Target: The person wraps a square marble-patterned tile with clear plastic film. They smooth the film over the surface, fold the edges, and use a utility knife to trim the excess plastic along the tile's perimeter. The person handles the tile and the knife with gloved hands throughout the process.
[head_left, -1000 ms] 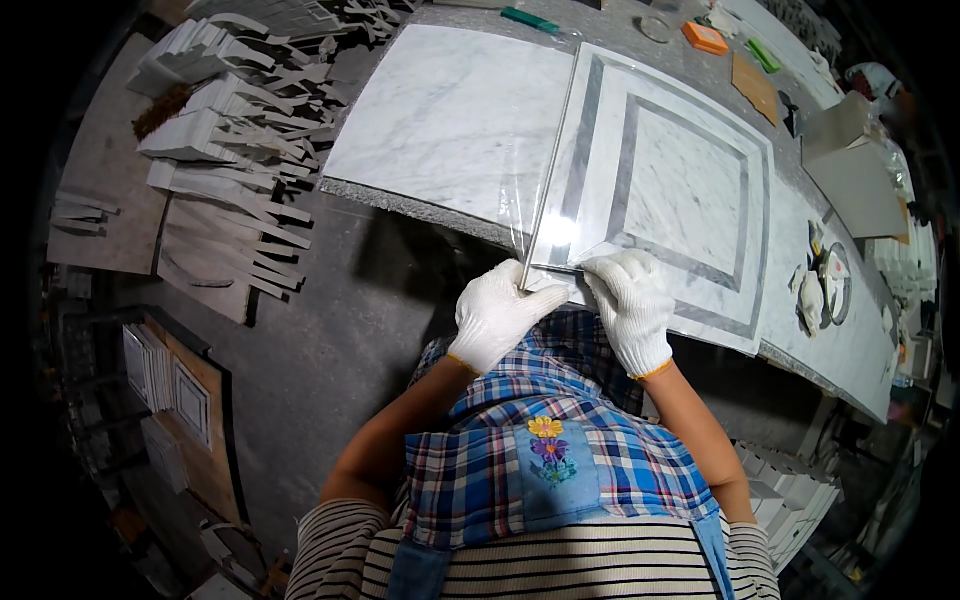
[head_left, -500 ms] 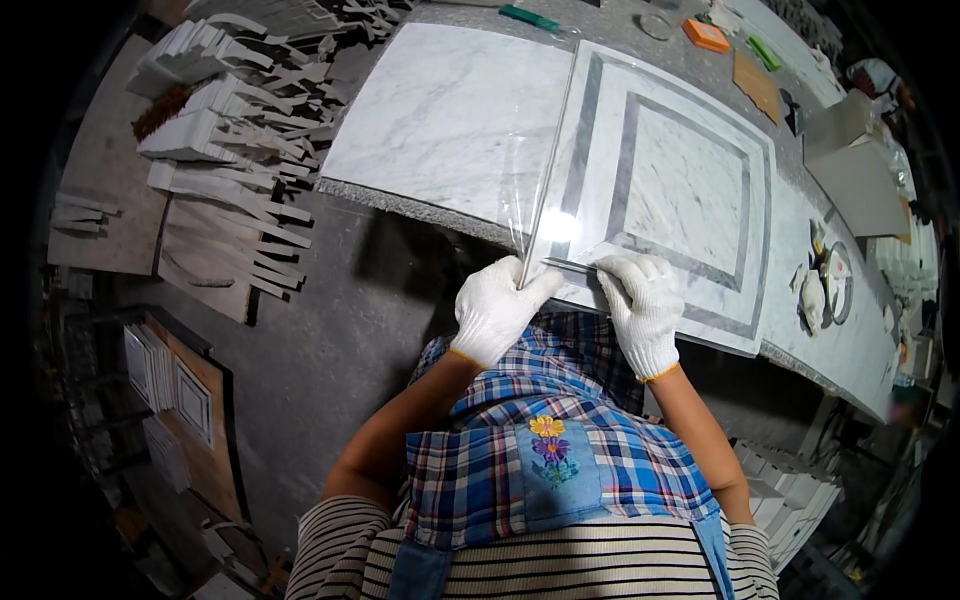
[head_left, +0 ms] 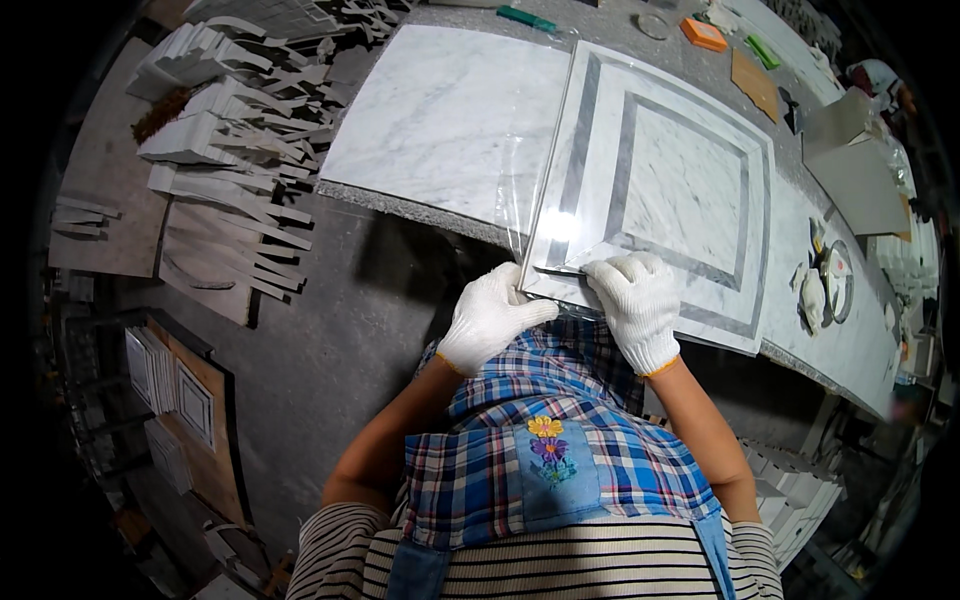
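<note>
A white and grey marble panel [head_left: 681, 190] with inlaid grey frames lies on the bench, its near edge overhanging toward me. My left hand [head_left: 488, 322], in a white knit glove, is closed around the panel's near left corner, thumb along the front edge. Clear plastic film [head_left: 514, 190] runs along the panel's left side, and some shows under the near edge. My right hand [head_left: 637, 306], gloved too, rests over the near border with fingers curled around a thin dark blade-like tool [head_left: 560, 271]. Its tip points left toward the corner; the grip end is hidden in my fingers.
A plain marble slab [head_left: 450, 120] lies left of the panel. Beyond it are a green tool [head_left: 527, 19], an orange box [head_left: 704, 35] and cardboard [head_left: 755, 85]. A tape roll [head_left: 838, 285] sits at right. Stacked stone strips [head_left: 215, 120] stand at far left.
The blade has dropped lower and flatter against the panel's near left corner. My right hand has shifted slightly left, and my left thumb has moved down along the front edge.
</note>
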`<state>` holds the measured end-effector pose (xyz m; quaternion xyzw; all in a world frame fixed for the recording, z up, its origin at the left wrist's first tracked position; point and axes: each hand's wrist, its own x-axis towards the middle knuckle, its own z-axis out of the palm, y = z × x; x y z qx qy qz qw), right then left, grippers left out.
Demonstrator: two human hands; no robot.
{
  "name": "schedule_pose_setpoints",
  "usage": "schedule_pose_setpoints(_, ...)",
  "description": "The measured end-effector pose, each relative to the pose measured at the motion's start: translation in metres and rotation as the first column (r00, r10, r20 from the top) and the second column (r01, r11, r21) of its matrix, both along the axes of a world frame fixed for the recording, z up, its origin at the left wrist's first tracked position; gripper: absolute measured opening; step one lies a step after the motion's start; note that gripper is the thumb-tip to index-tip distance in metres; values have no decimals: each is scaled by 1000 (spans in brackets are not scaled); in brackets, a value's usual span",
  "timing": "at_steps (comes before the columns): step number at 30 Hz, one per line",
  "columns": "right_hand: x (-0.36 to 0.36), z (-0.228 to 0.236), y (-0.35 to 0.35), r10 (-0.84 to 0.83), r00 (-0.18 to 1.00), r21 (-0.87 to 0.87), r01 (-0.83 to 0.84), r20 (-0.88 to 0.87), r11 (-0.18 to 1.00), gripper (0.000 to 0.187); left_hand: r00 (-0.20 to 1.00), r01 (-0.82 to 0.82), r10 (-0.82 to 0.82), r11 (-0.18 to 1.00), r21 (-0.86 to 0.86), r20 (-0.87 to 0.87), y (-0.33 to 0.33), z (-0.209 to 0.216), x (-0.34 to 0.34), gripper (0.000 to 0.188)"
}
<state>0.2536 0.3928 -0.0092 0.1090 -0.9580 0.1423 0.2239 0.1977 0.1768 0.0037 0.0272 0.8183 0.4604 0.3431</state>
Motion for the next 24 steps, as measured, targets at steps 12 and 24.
schedule_pose_setpoints(12,0,5,3,59,997,22,-58,-58,998,15,997,4,-2,1000,-17,80,-1,9,-4,44)
schedule_pose_setpoints(24,15,8,0,6,1000,54,-6,5,999,17,998,22,-24,999,35,50,-7,-6,-5,35)
